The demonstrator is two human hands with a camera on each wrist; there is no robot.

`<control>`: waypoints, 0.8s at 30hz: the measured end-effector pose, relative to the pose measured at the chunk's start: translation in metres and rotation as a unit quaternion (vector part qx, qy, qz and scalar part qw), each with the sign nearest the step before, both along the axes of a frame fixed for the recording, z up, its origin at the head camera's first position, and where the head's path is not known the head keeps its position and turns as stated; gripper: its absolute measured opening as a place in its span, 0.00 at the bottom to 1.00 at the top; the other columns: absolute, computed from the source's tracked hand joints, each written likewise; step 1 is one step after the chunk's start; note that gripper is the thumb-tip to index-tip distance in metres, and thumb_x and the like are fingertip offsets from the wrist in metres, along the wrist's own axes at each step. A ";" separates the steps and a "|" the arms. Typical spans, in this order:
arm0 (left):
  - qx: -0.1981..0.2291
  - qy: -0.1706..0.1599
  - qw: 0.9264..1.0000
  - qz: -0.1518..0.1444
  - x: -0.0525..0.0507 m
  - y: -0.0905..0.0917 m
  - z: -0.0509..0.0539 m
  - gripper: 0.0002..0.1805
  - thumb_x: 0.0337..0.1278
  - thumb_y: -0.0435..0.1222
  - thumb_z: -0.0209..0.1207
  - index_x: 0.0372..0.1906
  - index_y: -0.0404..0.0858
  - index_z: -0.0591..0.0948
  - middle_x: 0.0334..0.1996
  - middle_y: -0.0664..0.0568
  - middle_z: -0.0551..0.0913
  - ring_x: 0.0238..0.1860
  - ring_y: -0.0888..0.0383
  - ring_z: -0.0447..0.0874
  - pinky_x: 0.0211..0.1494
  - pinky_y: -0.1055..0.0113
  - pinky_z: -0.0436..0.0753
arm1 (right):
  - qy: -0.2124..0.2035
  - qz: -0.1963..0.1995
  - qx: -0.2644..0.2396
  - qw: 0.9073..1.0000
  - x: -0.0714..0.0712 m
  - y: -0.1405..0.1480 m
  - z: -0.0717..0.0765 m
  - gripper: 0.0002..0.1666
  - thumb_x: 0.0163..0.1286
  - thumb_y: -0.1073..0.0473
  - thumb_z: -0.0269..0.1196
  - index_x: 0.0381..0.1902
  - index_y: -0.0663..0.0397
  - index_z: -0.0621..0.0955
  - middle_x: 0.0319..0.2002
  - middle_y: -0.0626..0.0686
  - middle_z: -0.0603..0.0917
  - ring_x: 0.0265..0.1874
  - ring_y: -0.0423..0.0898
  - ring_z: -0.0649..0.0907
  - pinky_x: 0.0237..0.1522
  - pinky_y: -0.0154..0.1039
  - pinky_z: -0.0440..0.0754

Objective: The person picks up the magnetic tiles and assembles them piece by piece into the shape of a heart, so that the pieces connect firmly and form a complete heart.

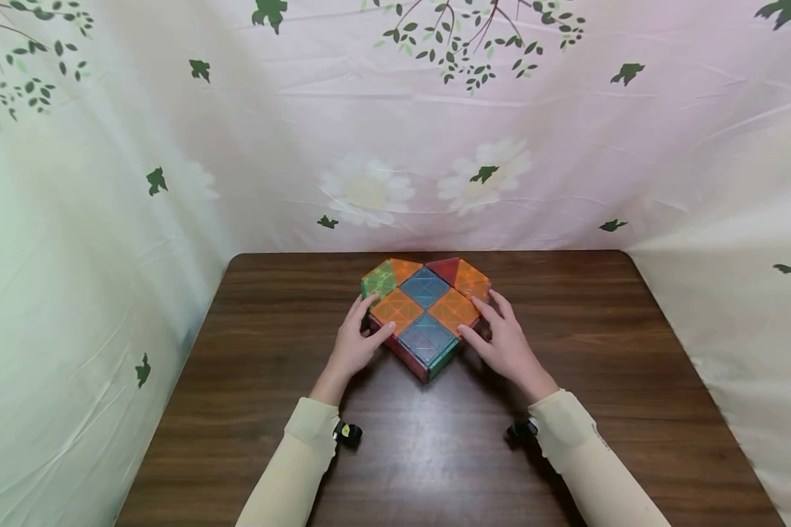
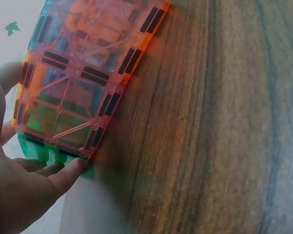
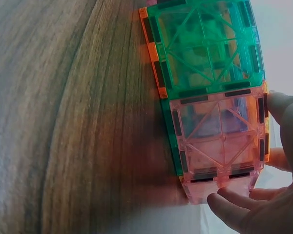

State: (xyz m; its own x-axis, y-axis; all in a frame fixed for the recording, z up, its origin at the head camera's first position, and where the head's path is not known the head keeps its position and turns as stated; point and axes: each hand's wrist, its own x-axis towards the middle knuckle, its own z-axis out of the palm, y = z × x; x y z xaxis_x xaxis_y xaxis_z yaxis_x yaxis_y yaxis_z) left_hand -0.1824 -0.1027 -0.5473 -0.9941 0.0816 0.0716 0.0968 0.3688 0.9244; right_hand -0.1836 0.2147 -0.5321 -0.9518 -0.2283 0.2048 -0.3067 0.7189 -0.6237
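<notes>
A heart-shaped box of see-through magnetic tiles (image 1: 425,337) lies on the wooden table, its point facing me. Its top has orange and blue squares, with green, orange and red triangles at the rounded lobes. My left hand (image 1: 356,344) grips its left side, thumb at the upper edge and fingers round the far left corner. On the opposite side my right hand (image 1: 507,348) grips it in the same way. Pink side tiles (image 2: 63,102) show in the left wrist view. A green side tile (image 3: 207,48) and a pink one (image 3: 222,136) show in the right wrist view.
The dark wooden table (image 1: 270,351) ends at a back edge just behind the box. Behind and beside it hangs a pale cloth (image 1: 422,132) printed with leaves, birds and flowers. Small black wrist cameras (image 1: 349,435) sit at both cuffs.
</notes>
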 end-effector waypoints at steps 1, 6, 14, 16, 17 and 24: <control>0.000 -0.001 1.000 0.001 0.000 0.000 0.000 0.37 0.69 0.52 0.67 0.79 0.52 0.69 0.85 0.44 0.49 0.81 0.40 0.57 0.69 0.38 0.75 | -0.002 0.000 0.000 1.000 0.000 0.000 0.000 0.45 0.74 0.38 0.66 0.78 0.57 0.70 0.81 0.65 0.55 0.75 0.66 0.66 0.68 0.65 0.73; 0.004 -0.002 1.000 0.008 0.003 0.000 0.003 0.37 0.69 0.51 0.67 0.79 0.53 0.68 0.85 0.44 0.49 0.81 0.40 0.57 0.69 0.39 0.75 | -0.001 0.006 0.005 1.000 -0.001 -0.001 0.005 0.46 0.74 0.38 0.67 0.78 0.57 0.70 0.81 0.66 0.55 0.74 0.67 0.66 0.68 0.66 0.73; 0.000 0.000 1.000 0.009 0.006 0.000 0.002 0.40 0.69 0.51 0.67 0.81 0.52 0.66 0.85 0.43 0.49 0.81 0.40 0.57 0.69 0.41 0.77 | -0.009 0.015 0.014 1.000 -0.001 0.000 0.010 0.47 0.73 0.37 0.68 0.79 0.55 0.69 0.82 0.67 0.54 0.76 0.68 0.64 0.70 0.67 0.70; 0.001 -0.003 1.000 0.007 0.007 0.000 0.001 0.40 0.69 0.51 0.67 0.81 0.52 0.66 0.85 0.43 0.48 0.81 0.41 0.57 0.69 0.41 0.76 | -0.011 0.019 0.014 1.000 -0.001 0.000 0.010 0.46 0.73 0.37 0.68 0.79 0.54 0.69 0.82 0.67 0.53 0.77 0.68 0.64 0.70 0.67 0.70; 0.003 -0.003 1.000 0.006 0.007 0.000 0.002 0.40 0.69 0.51 0.67 0.81 0.52 0.66 0.85 0.43 0.48 0.81 0.41 0.56 0.69 0.41 0.76 | -0.011 0.021 0.015 1.000 -0.002 0.001 0.010 0.46 0.73 0.37 0.67 0.80 0.53 0.69 0.82 0.66 0.53 0.77 0.68 0.64 0.70 0.67 0.69; 0.013 -0.008 1.000 0.002 0.006 0.001 0.004 0.39 0.71 0.51 0.66 0.81 0.53 0.65 0.85 0.44 0.46 0.82 0.42 0.53 0.71 0.41 0.74 | -0.013 0.031 0.021 0.999 -0.006 0.003 0.012 0.46 0.73 0.37 0.67 0.80 0.53 0.68 0.82 0.67 0.52 0.78 0.69 0.62 0.71 0.68 0.68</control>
